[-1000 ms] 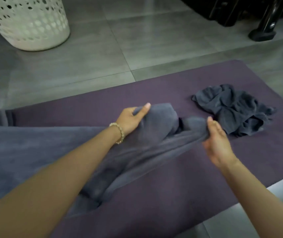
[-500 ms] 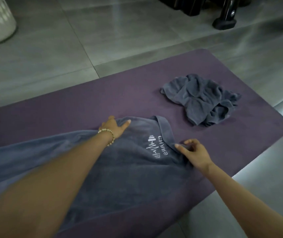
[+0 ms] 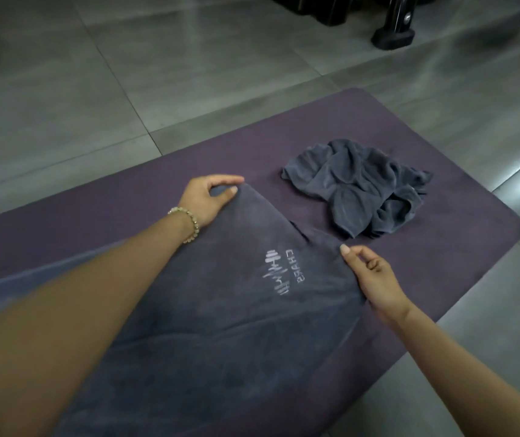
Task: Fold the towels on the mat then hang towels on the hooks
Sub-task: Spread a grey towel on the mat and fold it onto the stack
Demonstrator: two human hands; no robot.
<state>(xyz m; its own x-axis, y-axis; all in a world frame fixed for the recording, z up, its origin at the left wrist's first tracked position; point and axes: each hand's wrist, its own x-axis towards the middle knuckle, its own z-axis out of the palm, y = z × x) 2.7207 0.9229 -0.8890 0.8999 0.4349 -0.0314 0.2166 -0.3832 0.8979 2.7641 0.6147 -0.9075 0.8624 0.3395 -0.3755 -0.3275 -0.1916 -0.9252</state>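
Fingertips (image 3: 232, 190) of the left hand (image 3: 206, 198) close thumb to forefinger on the far corner of a dark grey towel (image 3: 236, 326). The right hand (image 3: 375, 279) has its fingers curled and its forefinger tip pressed to the near corner of the same short edge, seemingly pinching the hem, though the thumb's hold is hard to make out. Between the two grips that edge runs fairly straight, with one small notch or turned-over flap partway along, closer to the right fingers. A pale printed logo (image 3: 279, 275) sits just behind the edge, between the hands. From the fingers the cloth runs back under both forearms toward the person, mostly flat with a few long creases. It lies on a purple mat (image 3: 94, 225) laid over a grey tiled floor (image 3: 189, 74). Just beyond the right fingers, apart from the held towel, a second towel (image 3: 363, 190) lies crumpled on the mat. The step in hand looks like spreading and squaring the first towel before any fold is made, so the task is at an early stage. The next move probably calls for smoothing out that flap, then lifting both corners together and carrying them back to meet the opposite edge, kept level so the halves line up. No hooks are in view.
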